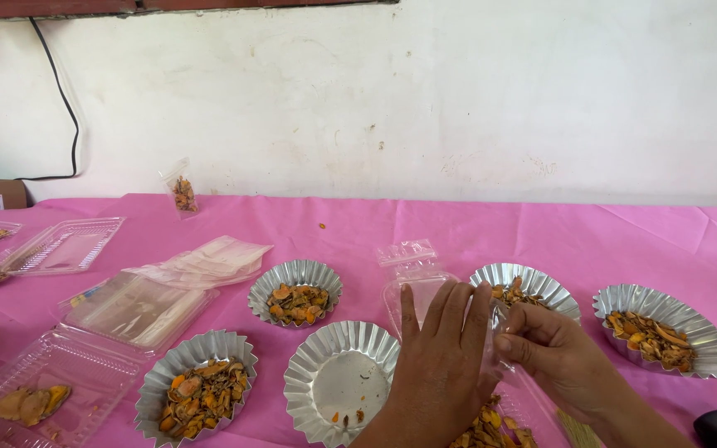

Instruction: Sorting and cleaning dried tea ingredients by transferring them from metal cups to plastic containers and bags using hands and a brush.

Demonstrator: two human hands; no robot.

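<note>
I see my left hand (440,365) at lower centre of the frame, fingers stretched flat and close together, pointing up the frame; it lies against a small clear bag (498,332), not clenched on anything that I can make out. My right hand (553,353) sits just right of it, fingers curled, pinching the bag's edge between thumb and fingertips. The bag is see-through and hard to trace; its long axis seems to run up and down the frame between the two hands, but I cannot tell which end is open. Below the hands lies a heap of orange dried slices (487,431). Just left of my left hand is a nearly bare fluted foil dish (338,383), and behind the hands stands a clear box (412,286) with its lid up. Four more foil dishes hold slices: lower left (197,390), centre (295,292), behind my right hand (533,286) and far right (664,328). All rest on the pink desk (458,228). A small filled bag (180,191) stands near the wall at upper left.
</note>
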